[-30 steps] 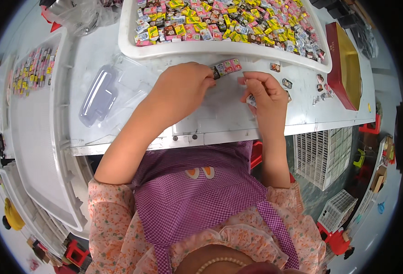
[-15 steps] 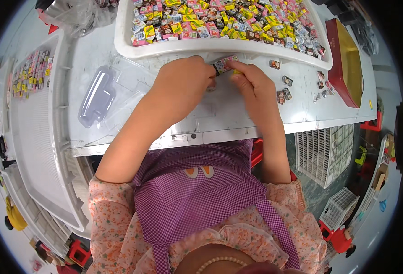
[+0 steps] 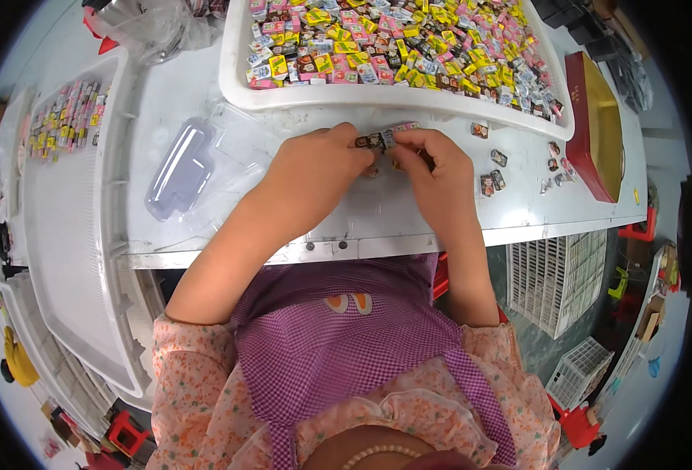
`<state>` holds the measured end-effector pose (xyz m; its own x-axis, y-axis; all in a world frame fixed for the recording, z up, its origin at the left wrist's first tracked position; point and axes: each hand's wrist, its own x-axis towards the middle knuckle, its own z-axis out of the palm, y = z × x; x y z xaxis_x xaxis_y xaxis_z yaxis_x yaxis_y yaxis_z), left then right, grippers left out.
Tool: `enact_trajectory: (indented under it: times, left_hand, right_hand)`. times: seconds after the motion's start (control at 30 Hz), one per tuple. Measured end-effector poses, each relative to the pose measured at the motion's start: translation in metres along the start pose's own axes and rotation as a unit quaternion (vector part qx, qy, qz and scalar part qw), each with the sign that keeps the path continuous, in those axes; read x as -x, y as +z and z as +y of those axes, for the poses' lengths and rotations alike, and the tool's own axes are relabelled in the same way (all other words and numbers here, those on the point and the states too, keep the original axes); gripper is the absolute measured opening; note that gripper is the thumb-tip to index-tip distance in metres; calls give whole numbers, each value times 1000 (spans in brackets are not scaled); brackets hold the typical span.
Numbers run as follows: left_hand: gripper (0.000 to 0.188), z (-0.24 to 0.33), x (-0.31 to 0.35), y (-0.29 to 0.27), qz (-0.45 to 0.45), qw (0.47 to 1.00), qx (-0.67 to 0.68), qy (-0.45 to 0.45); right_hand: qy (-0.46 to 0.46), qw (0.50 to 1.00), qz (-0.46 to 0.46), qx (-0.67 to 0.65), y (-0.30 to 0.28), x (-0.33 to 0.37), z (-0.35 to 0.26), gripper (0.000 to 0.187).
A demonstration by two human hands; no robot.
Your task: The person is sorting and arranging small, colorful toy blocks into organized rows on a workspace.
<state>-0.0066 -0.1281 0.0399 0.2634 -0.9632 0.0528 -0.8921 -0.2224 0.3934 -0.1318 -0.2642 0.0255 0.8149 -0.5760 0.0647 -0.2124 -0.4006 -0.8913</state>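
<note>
left hand [image 3: 315, 171] pinches 1 end of a row of miniature cartons [image 3: 373, 142] between the hands; right hand [image 3: 438, 163] meets the row, its grip too hidden to tell. apparent step: aligning cartons; the next move calls for steady fingertip pressure.

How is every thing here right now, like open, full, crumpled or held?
Left hand: closed on the row
Right hand: pinching the row
Row: held between both hands
Big tray: heaped with little boxes
Left tray: partly filled, at its far end
Red box: open
Bag: crumpled
Loose pieces: scattered
Apron: worn
</note>
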Motion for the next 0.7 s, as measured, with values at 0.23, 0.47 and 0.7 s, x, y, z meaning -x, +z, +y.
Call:
enact_trajectory:
  times: [0.23, 0.47, 0.7]
  left_hand:
    - [8, -4, 6, 8, 60, 994, 80, -38]
    - [8, -2, 2, 8, 62, 991, 109, -38]
    - [9, 1, 10, 6, 38, 998, 50, -19]
  right_hand:
    - [-69, 990, -14, 125, 7, 2, 7, 14]
    - [-60, 986, -36, 154, -5, 2, 2, 14]
    - [-96, 979, -77, 159, -8, 3, 6, 14]
